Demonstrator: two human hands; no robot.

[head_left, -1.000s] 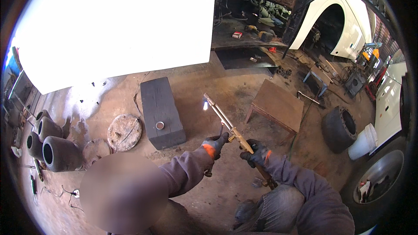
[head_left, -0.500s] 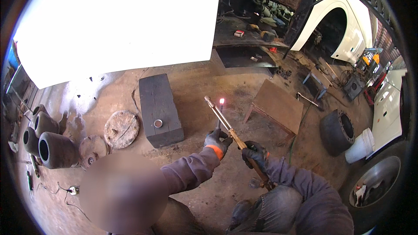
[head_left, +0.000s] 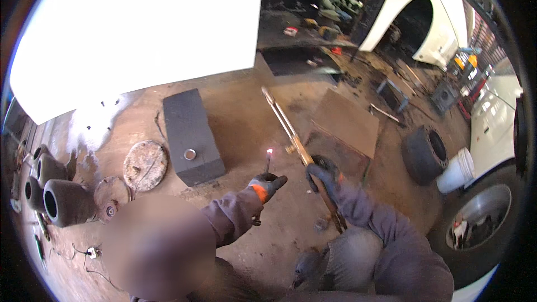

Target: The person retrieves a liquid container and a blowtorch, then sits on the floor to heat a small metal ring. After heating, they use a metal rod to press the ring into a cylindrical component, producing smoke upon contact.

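Observation:
My left hand [head_left: 267,185], in a dark glove with an orange cuff, grips a thin dark metal rod. The rod [head_left: 268,162] points up, its tip [head_left: 269,151] glowing pink-white. One finger stretches to the right. Below the wrist a dark metal end shows; whether it belongs to the rod I cannot tell. My gloved right hand [head_left: 323,174] is closed around a long brass gas torch [head_left: 302,152], tilted with its head far and to the left. The torch is apart from the rod, and no flame shows at its head.
A dark block [head_left: 193,134] bears a small round metal piece [head_left: 190,154]. Nearby are a round disc [head_left: 145,165], dark cylinders [head_left: 66,202], a low brown table [head_left: 348,123], a brake drum [head_left: 422,155], a white bucket [head_left: 456,171] and a large wheel [head_left: 478,218]. A blurred patch covers the lower left.
The rod in my left hand has come nearer and lower, and its glow looks smaller. My right hand has moved the torch outward, away from the rod. The whole view has shifted slightly.

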